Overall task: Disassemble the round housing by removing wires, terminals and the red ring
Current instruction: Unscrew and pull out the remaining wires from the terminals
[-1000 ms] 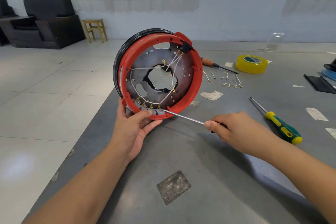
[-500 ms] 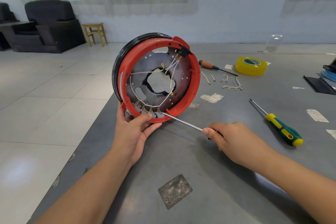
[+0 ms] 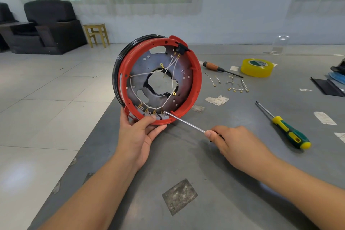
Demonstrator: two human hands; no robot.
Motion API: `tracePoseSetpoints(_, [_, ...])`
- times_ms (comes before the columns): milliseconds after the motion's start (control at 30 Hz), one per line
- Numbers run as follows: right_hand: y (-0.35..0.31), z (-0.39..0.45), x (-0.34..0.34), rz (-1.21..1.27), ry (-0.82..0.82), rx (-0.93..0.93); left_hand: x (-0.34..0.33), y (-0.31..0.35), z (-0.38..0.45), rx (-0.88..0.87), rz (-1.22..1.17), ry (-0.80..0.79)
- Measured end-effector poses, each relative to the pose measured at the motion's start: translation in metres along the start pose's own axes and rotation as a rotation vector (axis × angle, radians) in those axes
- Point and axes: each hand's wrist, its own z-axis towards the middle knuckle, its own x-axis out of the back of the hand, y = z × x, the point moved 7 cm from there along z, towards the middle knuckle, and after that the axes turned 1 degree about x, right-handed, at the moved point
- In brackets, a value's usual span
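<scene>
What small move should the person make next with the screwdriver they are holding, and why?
Probably turn the screwdriver to loosen the rightmost terminal. Its tip already sits at that terminal on the lower rim of the red ring, the white wires are still attached there, and the left hand steadies the housing upright while the right hand grips the handle.

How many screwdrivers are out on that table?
3: one in the right hand, its tip at the housing's terminals; a green-yellow screwdriver lying beside that hand; an orange-handled screwdriver near the yellow tape.
</scene>
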Motion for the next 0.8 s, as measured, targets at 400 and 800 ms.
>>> tracePoseSetpoints(400, [0.004,0.000,0.007,0.193,-0.072,-0.067,0.007,0.001,0.002,0.036,-0.027,-0.011])
tracePoseSetpoints(800, [-0.003,0.003,0.017,0.044,-0.191,0.052,0.007,0.005,0.000,0.083,-0.050,0.024])
